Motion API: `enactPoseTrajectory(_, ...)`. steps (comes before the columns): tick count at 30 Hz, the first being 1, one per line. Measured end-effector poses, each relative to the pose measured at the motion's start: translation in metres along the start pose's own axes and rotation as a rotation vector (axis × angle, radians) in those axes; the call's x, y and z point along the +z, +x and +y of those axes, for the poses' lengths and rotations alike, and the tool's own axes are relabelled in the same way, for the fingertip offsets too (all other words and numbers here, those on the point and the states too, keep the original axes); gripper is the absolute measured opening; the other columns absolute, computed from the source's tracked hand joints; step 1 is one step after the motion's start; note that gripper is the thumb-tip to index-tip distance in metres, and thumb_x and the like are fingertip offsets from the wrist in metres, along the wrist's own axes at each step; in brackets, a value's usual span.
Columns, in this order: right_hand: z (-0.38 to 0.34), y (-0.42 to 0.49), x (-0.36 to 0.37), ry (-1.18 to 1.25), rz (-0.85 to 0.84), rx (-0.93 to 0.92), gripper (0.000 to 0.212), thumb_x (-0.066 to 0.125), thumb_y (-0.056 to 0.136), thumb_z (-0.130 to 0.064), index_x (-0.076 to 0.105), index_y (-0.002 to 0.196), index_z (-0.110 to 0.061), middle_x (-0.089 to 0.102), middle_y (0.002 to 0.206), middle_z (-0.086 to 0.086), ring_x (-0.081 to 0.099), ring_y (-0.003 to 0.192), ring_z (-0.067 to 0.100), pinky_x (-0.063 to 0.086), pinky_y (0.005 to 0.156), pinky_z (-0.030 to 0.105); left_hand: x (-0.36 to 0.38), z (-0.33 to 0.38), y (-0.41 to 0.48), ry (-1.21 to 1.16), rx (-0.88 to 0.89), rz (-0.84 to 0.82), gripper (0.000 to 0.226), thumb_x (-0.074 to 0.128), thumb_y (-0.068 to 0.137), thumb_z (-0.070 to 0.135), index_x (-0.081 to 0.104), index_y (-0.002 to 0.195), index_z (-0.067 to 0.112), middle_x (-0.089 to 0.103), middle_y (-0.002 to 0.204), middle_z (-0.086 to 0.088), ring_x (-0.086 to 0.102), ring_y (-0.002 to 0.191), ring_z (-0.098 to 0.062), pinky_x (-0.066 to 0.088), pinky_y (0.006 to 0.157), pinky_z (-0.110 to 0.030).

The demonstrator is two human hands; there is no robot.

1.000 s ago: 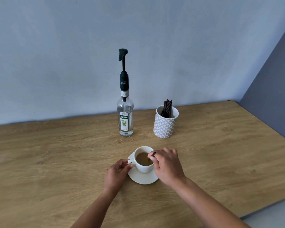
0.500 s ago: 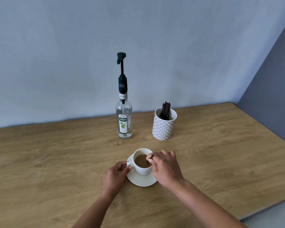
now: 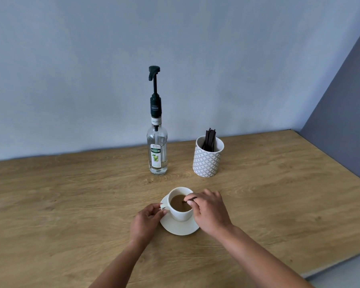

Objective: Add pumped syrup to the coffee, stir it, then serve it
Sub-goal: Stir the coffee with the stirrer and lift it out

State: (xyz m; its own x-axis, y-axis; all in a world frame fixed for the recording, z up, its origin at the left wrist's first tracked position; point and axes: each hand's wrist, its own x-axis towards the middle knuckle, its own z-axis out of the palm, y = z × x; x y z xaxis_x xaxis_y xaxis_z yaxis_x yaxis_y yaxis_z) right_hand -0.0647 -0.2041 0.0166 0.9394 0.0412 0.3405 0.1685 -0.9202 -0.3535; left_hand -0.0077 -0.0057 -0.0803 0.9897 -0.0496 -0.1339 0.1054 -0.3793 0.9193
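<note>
A white cup (image 3: 180, 214) of light brown coffee stands on a white saucer (image 3: 176, 228) near the middle of the wooden table (image 3: 60, 204). My left hand (image 3: 147, 222) pinches the cup's handle on its left side. My right hand (image 3: 209, 212) is at the cup's right rim, fingers closed on a dark stirrer (image 3: 190, 198) whose tip dips into the coffee. Behind the cup stands a clear syrup bottle (image 3: 157, 154) with a tall black pump on top.
A white patterned holder (image 3: 207, 161) with several dark stirrers stands right of the bottle. A blue-grey wall runs along the table's back, a darker panel closes the right side, and the table's front right edge drops off to a grey floor.
Both hands stay at the cup; the stirrer in my right hand has shifted slightly within the coffee. The whole scene has slid a little lower in view as my head moved.
</note>
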Motion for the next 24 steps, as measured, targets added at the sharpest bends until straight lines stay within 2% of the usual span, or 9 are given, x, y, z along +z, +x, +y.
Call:
enactPoseTrajectory(4,0.0006,-0.0007,-0.0031,0.007,0.032,0.0,0.012,0.057,0.088,-0.017,0.067,0.091,-0.024,0.071,0.084,-0.013,0.058,0.083,0.016,0.038,0.076,0.034,-0.0003,0.0014,-0.0004,0.017,0.003,0.006,0.012,0.078,0.079,0.044,0.074,0.09,0.045,0.073,0.083,0.032,0.064,0.078,0.015,0.046,0.067,-0.021)
enactPoseTrajectory(11,-0.0019,0.0036,0.0045,0.069,-0.028,0.001,0.018,0.054,0.093,-0.025,0.069,0.101,-0.032,0.07,0.091,-0.013,0.055,0.091,0.009,0.031,0.083,0.026,-0.0009,0.003,-0.0015,0.005,0.01,0.0,0.011,0.079,0.08,0.042,0.074,0.089,0.046,0.073,0.083,0.033,0.064,0.079,0.016,0.045,0.066,-0.019)
enactPoseTrajectory(16,-0.0011,0.0023,0.002,-0.007,0.014,0.013,0.016,0.063,0.086,-0.014,0.07,0.093,-0.026,0.072,0.085,-0.015,0.06,0.084,0.015,0.041,0.077,0.036,-0.0008,0.0029,-0.0018,-0.035,0.0,-0.006,0.012,0.079,0.08,0.038,0.074,0.086,0.046,0.075,0.083,0.028,0.066,0.078,0.012,0.046,0.068,-0.02)
enactPoseTrajectory(19,-0.002,0.0024,-0.0007,-0.007,0.034,-0.005,0.012,0.059,0.087,-0.015,0.067,0.09,-0.024,0.071,0.083,-0.013,0.059,0.081,0.017,0.042,0.075,0.038,-0.0012,0.0038,-0.0017,-0.048,0.002,-0.01,0.011,0.079,0.08,0.038,0.074,0.085,0.046,0.076,0.083,0.027,0.066,0.078,0.012,0.046,0.067,-0.02)
enactPoseTrajectory(24,-0.0019,0.0046,0.003,0.08,0.0,-0.014,0.016,0.054,0.092,-0.022,0.068,0.097,-0.028,0.071,0.09,-0.015,0.056,0.088,0.011,0.034,0.08,0.029,-0.0011,0.0031,-0.0026,-0.085,0.018,-0.024,0.018,0.08,0.08,0.035,0.074,0.085,0.051,0.077,0.084,0.023,0.068,0.077,0.01,0.047,0.068,-0.02)
